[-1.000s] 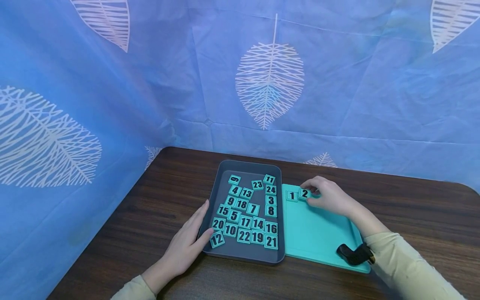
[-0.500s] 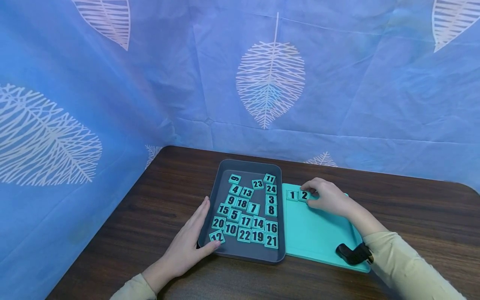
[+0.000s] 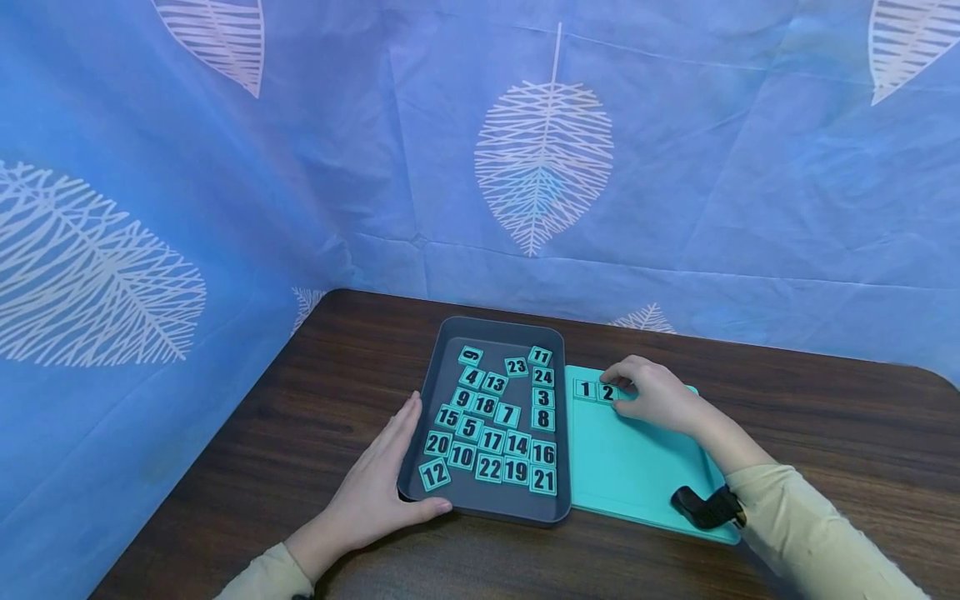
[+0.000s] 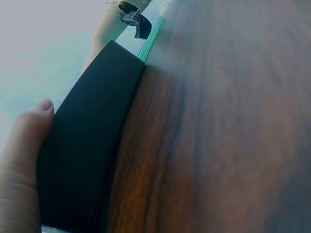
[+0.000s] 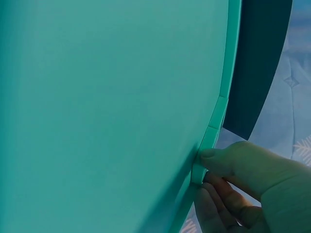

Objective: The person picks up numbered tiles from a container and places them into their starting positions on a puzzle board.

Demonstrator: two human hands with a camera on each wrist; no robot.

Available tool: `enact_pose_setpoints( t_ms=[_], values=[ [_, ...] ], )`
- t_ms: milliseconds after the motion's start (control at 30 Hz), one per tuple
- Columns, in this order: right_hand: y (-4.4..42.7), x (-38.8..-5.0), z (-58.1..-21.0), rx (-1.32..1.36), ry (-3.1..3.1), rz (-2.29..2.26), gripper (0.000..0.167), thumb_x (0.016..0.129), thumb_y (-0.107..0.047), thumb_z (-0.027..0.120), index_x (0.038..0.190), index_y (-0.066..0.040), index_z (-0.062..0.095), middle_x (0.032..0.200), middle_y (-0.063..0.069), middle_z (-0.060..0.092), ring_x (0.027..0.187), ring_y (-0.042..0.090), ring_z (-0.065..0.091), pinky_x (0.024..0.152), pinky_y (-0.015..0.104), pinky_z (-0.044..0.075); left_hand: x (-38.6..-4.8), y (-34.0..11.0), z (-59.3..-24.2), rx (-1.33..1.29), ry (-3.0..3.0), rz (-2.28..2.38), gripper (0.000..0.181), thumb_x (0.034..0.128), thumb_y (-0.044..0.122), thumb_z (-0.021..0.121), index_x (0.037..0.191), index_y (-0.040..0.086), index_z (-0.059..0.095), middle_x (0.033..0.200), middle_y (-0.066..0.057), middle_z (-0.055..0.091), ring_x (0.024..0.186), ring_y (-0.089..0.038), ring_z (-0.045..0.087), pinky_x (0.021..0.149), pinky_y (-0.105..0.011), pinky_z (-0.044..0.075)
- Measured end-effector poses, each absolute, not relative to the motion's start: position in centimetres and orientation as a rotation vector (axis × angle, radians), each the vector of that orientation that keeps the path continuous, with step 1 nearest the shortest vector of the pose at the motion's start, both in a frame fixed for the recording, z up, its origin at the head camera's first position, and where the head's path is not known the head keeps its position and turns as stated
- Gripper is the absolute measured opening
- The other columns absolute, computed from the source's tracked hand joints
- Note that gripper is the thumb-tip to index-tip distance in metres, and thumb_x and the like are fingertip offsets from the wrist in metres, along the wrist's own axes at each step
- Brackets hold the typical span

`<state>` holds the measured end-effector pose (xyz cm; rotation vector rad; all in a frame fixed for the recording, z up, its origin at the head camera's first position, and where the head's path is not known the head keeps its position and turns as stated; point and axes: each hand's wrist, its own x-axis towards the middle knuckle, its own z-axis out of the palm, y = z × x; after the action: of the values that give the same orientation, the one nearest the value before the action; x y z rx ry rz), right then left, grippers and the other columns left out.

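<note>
A dark grey tray [image 3: 495, 502] holds several turquoise number tiles. My left hand [image 3: 367, 500] lies at its near left corner, fingers straight along the side and thumb along the near rim; in the left wrist view the thumb [image 4: 29, 136] touches the tray wall [image 4: 92, 121]. On the turquoise board [image 3: 630, 467], tile 1 [image 3: 585, 390] sits at the far left corner. Right beside it, my right hand [image 3: 660, 396] pinches tile 2 [image 3: 607, 392] between thumb and fingers. The right wrist view shows the thumb and fingers [image 5: 238, 189] at that tile's edge [image 5: 205, 145].
The board stands against the tray's right side, both on a dark wooden table [image 3: 285, 417]. A black wrist device [image 3: 707, 508] on the right arm hangs over the board's near right part. Blue cloth with white leaves [image 3: 540, 167] rises behind the table.
Tile 2 has shifted slightly and now lines up beside tile 1, with my right hand still on it. My left thumb has moved off the area of tile 12 to the tray's near rim.
</note>
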<state>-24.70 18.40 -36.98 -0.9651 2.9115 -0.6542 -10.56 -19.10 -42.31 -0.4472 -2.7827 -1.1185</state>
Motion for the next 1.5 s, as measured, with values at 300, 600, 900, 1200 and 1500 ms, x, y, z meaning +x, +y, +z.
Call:
enact_pose_setpoints(
  t_ms=[300,600,900,1200,1500],
  values=[
    [18.1,-24.7,-37.0,-0.973,2.912,-0.655,0.029,0.079,0.001,0.072,0.108,0.004,0.065,0.102,0.013,0.059,0.087,0.026,0.056,0.073,0.039,0.049,-10.5,-19.2,-42.4,-0.465,-2.774,-1.081,0.115,0.0713,0.065,0.072,0.155,0.019,0.008,0.160,0.001,0.007,0.144,-0.026,0.010,0.106,-0.062,0.020],
    [17.3,-24.2,-36.3,-1.013,2.954,-0.600,0.034,0.079,0.003,0.071,0.112,0.004,0.064,0.105,0.014,0.060,0.087,0.026,0.055,0.072,0.040,0.049,-10.5,-19.1,-42.4,-0.469,-2.773,-1.109,0.115,0.0715,0.064,0.073,0.156,0.020,0.008,0.160,0.002,0.007,0.144,-0.025,0.009,0.108,-0.060,0.017],
    [12.7,-23.3,-35.1,-1.162,2.938,-0.716,0.028,0.087,-0.011,0.070,0.112,0.000,0.065,0.105,0.010,0.061,0.088,0.025,0.057,0.073,0.037,0.050,-10.5,-19.2,-42.4,-0.444,-2.786,-1.135,0.113,0.0722,0.065,0.071,0.156,0.021,0.008,0.160,0.001,0.007,0.144,-0.028,0.009,0.104,-0.066,0.019],
    [10.1,-23.8,-35.4,-1.305,2.867,-0.418,0.022,0.081,-0.001,0.073,0.102,-0.002,0.070,0.097,0.007,0.065,0.093,0.027,0.057,0.074,0.038,0.049,-10.7,-19.1,-42.4,-0.452,-2.789,-1.134,0.114,0.0723,0.065,0.071,0.155,0.023,0.006,0.160,0.001,0.006,0.144,-0.026,0.007,0.106,-0.064,0.018],
    [9.1,-23.8,-35.4,-1.181,2.861,-0.319,0.026,0.083,-0.005,0.071,0.108,-0.004,0.069,0.103,0.007,0.065,0.091,0.024,0.059,0.074,0.044,0.038,-10.7,-19.2,-42.3,-0.456,-2.781,-1.154,0.113,0.0725,0.064,0.072,0.155,0.022,0.007,0.160,0.001,0.006,0.144,-0.027,0.008,0.105,-0.064,0.018]
  ],
)
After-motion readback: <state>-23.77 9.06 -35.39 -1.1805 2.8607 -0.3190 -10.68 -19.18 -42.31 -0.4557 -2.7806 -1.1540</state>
